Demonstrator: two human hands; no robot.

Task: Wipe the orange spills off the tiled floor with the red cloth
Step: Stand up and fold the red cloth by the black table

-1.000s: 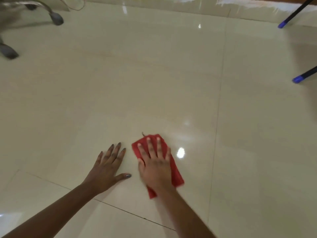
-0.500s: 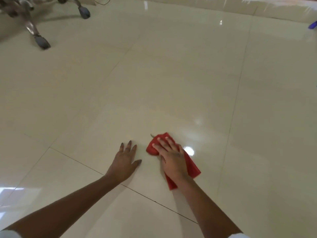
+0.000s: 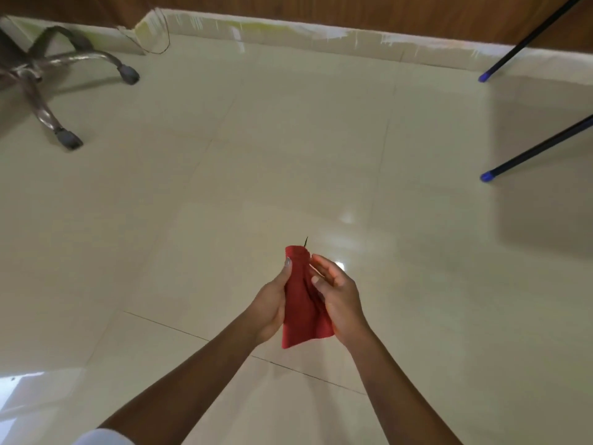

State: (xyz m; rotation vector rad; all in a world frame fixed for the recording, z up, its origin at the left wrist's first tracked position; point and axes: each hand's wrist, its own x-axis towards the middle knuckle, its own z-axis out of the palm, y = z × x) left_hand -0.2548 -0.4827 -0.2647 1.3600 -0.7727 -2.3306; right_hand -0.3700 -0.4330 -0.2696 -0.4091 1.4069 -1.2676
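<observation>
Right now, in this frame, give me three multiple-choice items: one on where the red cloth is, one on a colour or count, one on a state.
1. Where is the red cloth?
A. Flat on the floor under one palm
B. Held up between both hands, off the floor
C. Draped over the chair base

2. What colour are the tips of the two dark poles at the right?
A. Blue
B. Yellow
C. White

3. How does the left hand stand?
A. Pressed flat on the tiles
B. Out of view
C. Closed on the cloth, thumb near its top edge

Answers:
1 B: the cloth hangs between the left hand and the right hand, above the tiled floor.
2 A: both pole tips are blue.
3 C: its thumb lies against the cloth's upper end.
</observation>
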